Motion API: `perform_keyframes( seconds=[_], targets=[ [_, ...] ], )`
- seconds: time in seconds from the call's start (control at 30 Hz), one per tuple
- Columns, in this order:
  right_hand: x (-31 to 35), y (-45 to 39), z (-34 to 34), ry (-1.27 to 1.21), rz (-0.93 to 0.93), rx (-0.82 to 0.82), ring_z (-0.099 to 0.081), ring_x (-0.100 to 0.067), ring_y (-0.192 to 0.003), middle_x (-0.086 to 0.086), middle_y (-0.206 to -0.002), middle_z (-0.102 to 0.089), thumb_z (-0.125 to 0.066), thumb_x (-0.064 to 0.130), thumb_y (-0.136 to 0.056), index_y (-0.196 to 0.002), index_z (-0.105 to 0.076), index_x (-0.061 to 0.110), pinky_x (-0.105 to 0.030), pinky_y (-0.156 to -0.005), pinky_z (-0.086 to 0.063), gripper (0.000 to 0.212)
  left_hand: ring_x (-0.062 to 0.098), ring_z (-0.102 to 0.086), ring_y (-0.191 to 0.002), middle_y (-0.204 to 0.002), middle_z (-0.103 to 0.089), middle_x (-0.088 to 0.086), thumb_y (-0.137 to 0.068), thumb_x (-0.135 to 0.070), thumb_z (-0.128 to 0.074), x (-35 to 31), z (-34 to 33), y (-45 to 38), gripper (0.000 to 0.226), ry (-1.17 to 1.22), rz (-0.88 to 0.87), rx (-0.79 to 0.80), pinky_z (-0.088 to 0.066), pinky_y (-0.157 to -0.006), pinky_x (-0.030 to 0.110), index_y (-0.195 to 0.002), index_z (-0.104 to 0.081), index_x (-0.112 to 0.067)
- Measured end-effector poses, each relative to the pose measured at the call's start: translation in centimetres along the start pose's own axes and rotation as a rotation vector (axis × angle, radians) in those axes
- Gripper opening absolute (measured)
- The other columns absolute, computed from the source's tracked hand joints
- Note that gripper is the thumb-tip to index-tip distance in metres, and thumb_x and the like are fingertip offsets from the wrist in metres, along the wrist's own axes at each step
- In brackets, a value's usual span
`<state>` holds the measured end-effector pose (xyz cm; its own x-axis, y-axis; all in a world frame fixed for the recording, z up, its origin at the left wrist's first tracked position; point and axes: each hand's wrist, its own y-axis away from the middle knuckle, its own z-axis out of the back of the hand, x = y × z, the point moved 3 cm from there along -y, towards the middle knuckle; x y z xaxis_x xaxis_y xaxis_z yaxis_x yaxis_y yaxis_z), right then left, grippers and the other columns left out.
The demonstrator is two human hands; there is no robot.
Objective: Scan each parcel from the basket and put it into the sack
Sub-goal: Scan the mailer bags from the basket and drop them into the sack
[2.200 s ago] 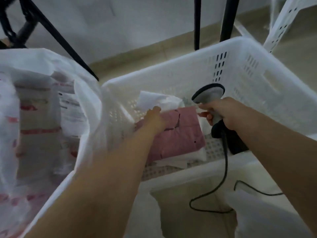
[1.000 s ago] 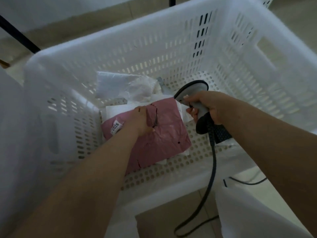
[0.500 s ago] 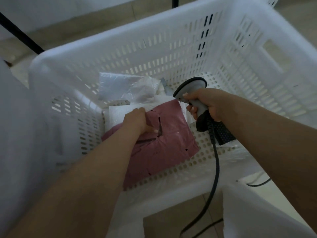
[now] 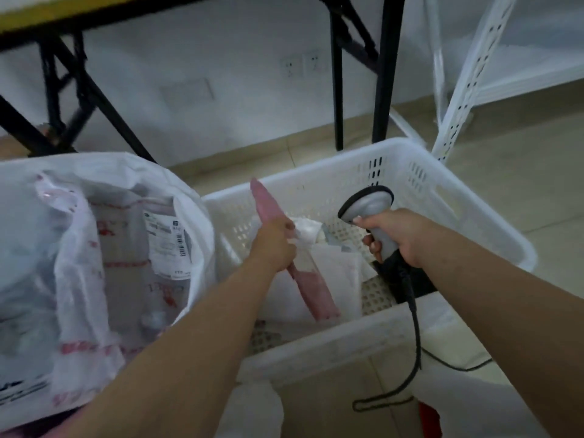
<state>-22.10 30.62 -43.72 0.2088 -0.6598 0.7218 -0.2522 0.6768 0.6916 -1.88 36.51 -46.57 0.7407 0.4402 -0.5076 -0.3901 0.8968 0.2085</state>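
Observation:
My left hand [image 4: 275, 245] grips a flat pink parcel [image 4: 313, 289] and holds it on edge, tilted, above the white perforated basket [image 4: 455, 222]. The parcel's far tip points up towards the basket's back wall. My right hand [image 4: 395, 238] grips the grey handheld scanner [image 4: 368, 203], whose head faces left towards the parcel. White and clear-wrapped parcels [image 4: 335, 267] lie in the basket beneath. The white sack [image 4: 104, 191] stands open at the left, with several labelled parcels inside.
The scanner's black cable [image 4: 414, 343] hangs over the basket's near rim and loops on the tiled floor. Black table legs [image 4: 384, 71] stand behind the basket. A white perforated shelf post [image 4: 464, 77] rises at the back right. White bags lie near the bottom edge.
My left hand has lifted the pink parcel off the pile and turned it from flat to on edge. The view has risen, bringing the sack back in at the left.

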Motion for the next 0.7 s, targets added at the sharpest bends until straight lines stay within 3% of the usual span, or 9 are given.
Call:
perform_keyframes(
  seconds=[0.1,0.17,0.2,0.23,0.3,0.37,0.5,0.6,0.7],
  targets=[
    [0.4,3.4,-0.3,-0.003,0.038,0.010,-0.042,-0.014,-0.047,-0.007,-0.064,-0.051,-0.068,0.020,-0.091,-0.090,-0.059,0.006,-0.018,-0.039,-0.038,0.017,0.032,-0.055,-0.117,-0.153,-0.032,0.014,-0.087,0.000,-0.062,-2.9,3.2,2.9,0.086,0.074,-0.025,-0.075,-0.047,-0.078,0.029,-0.155,-0.011,-0.014],
    [0.8,5.3,-0.6,-0.035,0.087,0.014,-0.043,-0.014,-0.043,-0.007,-0.061,-0.052,-0.069,0.020,-0.090,-0.090,-0.060,0.006,-0.020,-0.041,-0.038,0.017,0.031,-0.047,-0.130,-0.164,0.001,0.013,-0.089,-0.001,-0.065,-4.1,5.1,4.6,0.101,0.191,0.039,-0.113,-0.046,-0.079,0.025,-0.156,0.010,-0.014],
    [1.0,6.2,-0.8,-0.055,0.115,0.024,-0.044,-0.013,-0.042,-0.007,-0.060,-0.053,-0.070,0.020,-0.089,-0.089,-0.060,0.006,-0.020,-0.041,-0.038,0.017,0.030,-0.043,-0.133,-0.163,0.001,0.015,-0.089,-0.004,-0.067,-4.2,5.8,5.3,0.099,0.228,0.069,-0.145,-0.046,-0.085,0.026,-0.156,0.006,-0.011],
    [1.0,6.8,-1.0,-0.076,0.141,0.035,-0.044,-0.013,-0.041,-0.006,-0.059,-0.053,-0.072,0.020,-0.088,-0.089,-0.060,0.007,-0.021,-0.040,-0.038,0.018,0.029,-0.046,-0.131,-0.159,-0.017,0.018,-0.089,-0.008,-0.069,-4.1,6.3,5.8,0.088,0.242,0.081,-0.171,-0.047,-0.092,0.031,-0.154,-0.009,-0.007],
    [0.7,7.7,-1.3,-0.115,0.193,0.050,-0.044,-0.013,-0.041,-0.006,-0.059,-0.054,-0.073,0.021,-0.086,-0.088,-0.061,0.007,-0.021,-0.040,-0.038,0.018,0.027,-0.062,-0.108,-0.119,-0.060,0.011,-0.090,-0.013,-0.069,-3.3,6.3,6.4,0.045,0.254,0.060,-0.213,-0.051,-0.085,0.035,-0.129,-0.050,-0.001],
    [0.3,7.9,-1.2,-0.156,0.231,0.056,-0.043,-0.013,-0.040,-0.007,-0.059,-0.054,-0.074,0.021,-0.086,-0.087,-0.061,0.007,-0.020,-0.040,-0.038,0.019,0.022,-0.064,-0.084,-0.093,-0.069,0.009,-0.092,-0.009,-0.065,-2.6,5.5,6.7,0.018,0.396,0.064,-0.224,-0.053,-0.076,0.035,-0.109,-0.067,-0.003],
    [0.6,7.4,-1.2,-0.154,0.229,0.075,-0.044,-0.012,-0.039,-0.008,-0.061,-0.055,-0.075,0.025,-0.085,-0.093,-0.061,0.006,-0.020,-0.040,-0.039,0.025,0.017,-0.057,-0.070,-0.080,-0.066,0.002,-0.094,-0.005,-0.058,-1.6,5.0,5.3,0.014,0.636,0.164,-0.286,-0.052,-0.064,0.030,-0.096,-0.068,-0.014],
    [2.0,6.7,-1.2,-0.138,0.263,0.100,-0.043,-0.012,-0.042,-0.005,-0.061,-0.056,-0.074,0.030,-0.085,-0.095,-0.062,0.007,-0.023,-0.042,-0.040,0.027,0.024,-0.064,-0.079,-0.090,-0.067,0.006,-0.097,-0.003,-0.053,-0.4,4.8,3.2,0.016,0.879,0.283,-0.315,-0.059,-0.068,0.037,-0.107,-0.063,-0.010],
    [3.0,6.2,-1.1,-0.187,0.248,0.104,-0.042,-0.011,-0.042,-0.004,-0.061,-0.055,-0.073,0.033,-0.086,-0.091,-0.062,0.009,-0.021,-0.041,-0.040,0.026,0.023,-0.065,-0.077,-0.100,-0.067,0.012,-0.099,-0.002,-0.050,0.6,4.2,1.9,0.018,1.062,0.395,-0.372,-0.056,-0.060,0.032,-0.114,-0.058,-0.007]
  ],
)
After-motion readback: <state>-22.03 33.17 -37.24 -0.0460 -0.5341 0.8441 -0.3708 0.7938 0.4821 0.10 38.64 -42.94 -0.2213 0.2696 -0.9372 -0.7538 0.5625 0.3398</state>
